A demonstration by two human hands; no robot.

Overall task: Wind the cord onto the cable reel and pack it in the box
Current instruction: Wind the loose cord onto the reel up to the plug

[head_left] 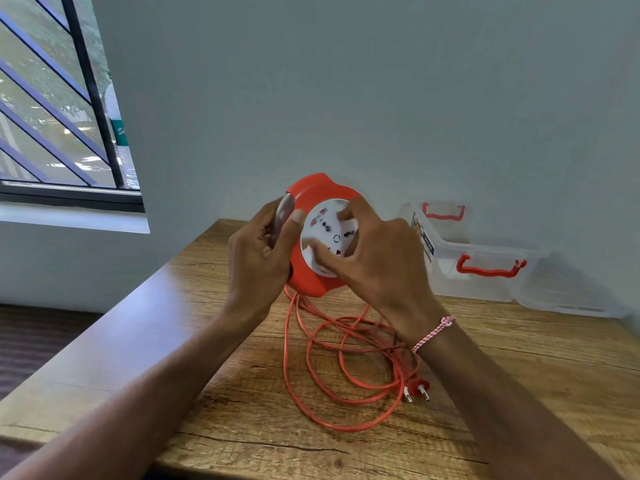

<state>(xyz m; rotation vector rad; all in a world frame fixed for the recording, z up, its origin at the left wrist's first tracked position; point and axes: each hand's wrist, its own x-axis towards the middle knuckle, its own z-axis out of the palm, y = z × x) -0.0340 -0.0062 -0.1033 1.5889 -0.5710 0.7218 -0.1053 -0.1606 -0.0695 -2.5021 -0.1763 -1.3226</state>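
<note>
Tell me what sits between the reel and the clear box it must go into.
Nothing visible blocks that path. The cable reel is held up by the left hand and right hand; the box stands behind and to the right. The loose cord and plug lie nearer, on the table.

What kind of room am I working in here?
Probably a home or small office room: a wooden table pushed against a plain painted wall, a barred window looking outdoors, and a clear plastic storage box.
</note>
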